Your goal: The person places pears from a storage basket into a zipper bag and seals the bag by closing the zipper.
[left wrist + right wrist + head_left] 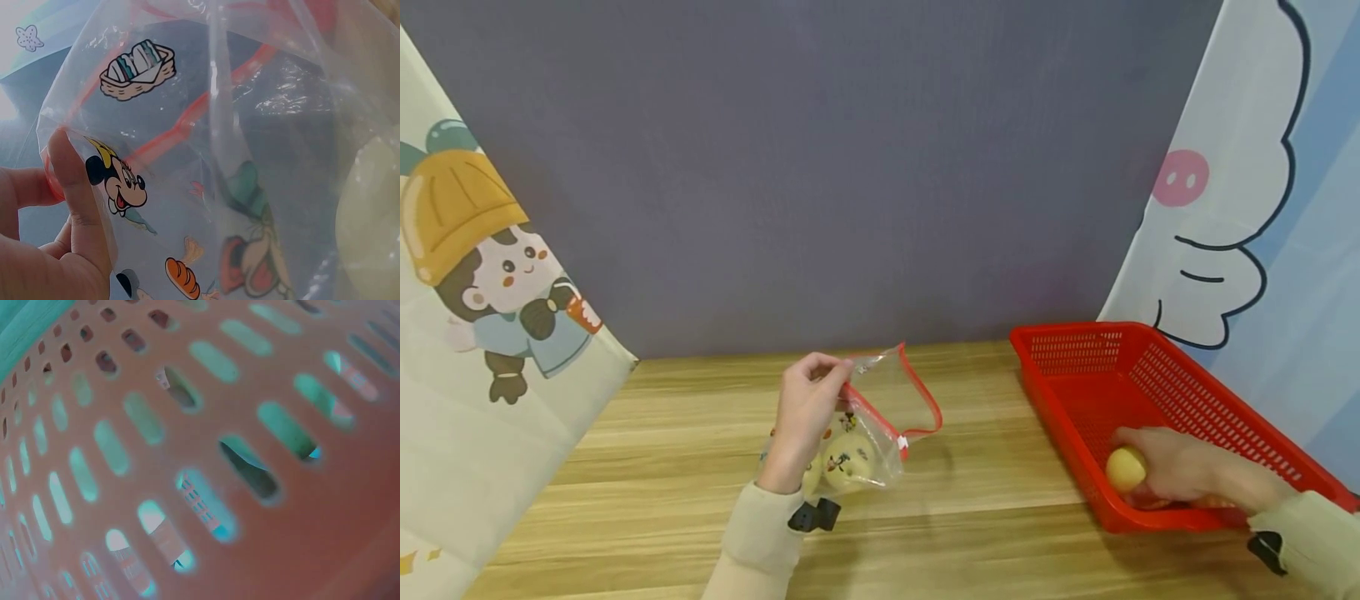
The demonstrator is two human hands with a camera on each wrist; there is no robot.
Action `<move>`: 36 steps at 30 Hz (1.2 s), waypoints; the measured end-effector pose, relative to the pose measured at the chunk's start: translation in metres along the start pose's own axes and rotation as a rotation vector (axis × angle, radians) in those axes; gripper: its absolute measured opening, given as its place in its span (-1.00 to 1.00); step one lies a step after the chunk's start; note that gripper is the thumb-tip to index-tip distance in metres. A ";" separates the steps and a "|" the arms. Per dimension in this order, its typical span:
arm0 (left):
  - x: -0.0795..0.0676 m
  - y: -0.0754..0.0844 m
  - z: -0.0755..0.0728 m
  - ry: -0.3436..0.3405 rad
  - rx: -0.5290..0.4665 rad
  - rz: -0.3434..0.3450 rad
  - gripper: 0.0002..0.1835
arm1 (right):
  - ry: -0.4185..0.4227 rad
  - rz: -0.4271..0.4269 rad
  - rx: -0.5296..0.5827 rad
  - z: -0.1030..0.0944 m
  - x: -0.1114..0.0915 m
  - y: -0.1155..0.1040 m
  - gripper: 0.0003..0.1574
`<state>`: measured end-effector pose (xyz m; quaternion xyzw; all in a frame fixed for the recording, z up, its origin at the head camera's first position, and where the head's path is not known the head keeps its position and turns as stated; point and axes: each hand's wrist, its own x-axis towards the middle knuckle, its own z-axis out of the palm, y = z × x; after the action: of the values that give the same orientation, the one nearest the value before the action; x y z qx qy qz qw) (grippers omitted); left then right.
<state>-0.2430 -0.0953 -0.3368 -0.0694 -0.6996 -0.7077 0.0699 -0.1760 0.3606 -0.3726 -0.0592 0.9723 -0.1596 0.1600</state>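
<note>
A clear zip bag (880, 450) with a red seal strip and printed cartoon figures stands on the table, its mouth agape to the right. Pale yellow round fruits (848, 463) show through its side. My left hand (808, 404) pinches the bag's rim between thumb and fingers; the left wrist view has this hand (69, 212) at the edge of the printed plastic (181, 156). Inside the red basket (1060, 433), my right hand (1176, 467) grips a yellow round fruit (1126, 468). Its fingers are partly hidden, and the right wrist view holds only the slotted basket wall (250, 531).
The wood-grain table (662, 467) runs under both bag and basket. A grey panel (820, 167) rises behind it. Printed cloths flank the left (475, 433) and right (1247, 167), the right one close to the basket.
</note>
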 end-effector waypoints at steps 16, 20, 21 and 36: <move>-0.003 0.000 0.000 0.006 -0.008 0.006 -0.86 | 0.053 -0.019 0.014 -0.008 -0.003 -0.006 -0.27; -0.004 0.001 0.000 0.007 -0.008 0.003 -0.87 | 0.109 -0.057 -0.035 -0.010 -0.003 -0.005 -0.23; -0.004 0.001 0.000 0.007 -0.008 0.004 -0.87 | 0.121 -0.065 -0.049 -0.010 -0.003 -0.005 -0.22; -0.005 0.002 0.000 0.008 -0.005 0.018 -0.85 | 0.159 -0.087 -0.029 -0.019 -0.006 -0.010 -0.38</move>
<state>-0.2379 -0.0952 -0.3355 -0.0731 -0.6970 -0.7089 0.0790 -0.1760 0.3582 -0.3502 -0.0909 0.9807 -0.1565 0.0741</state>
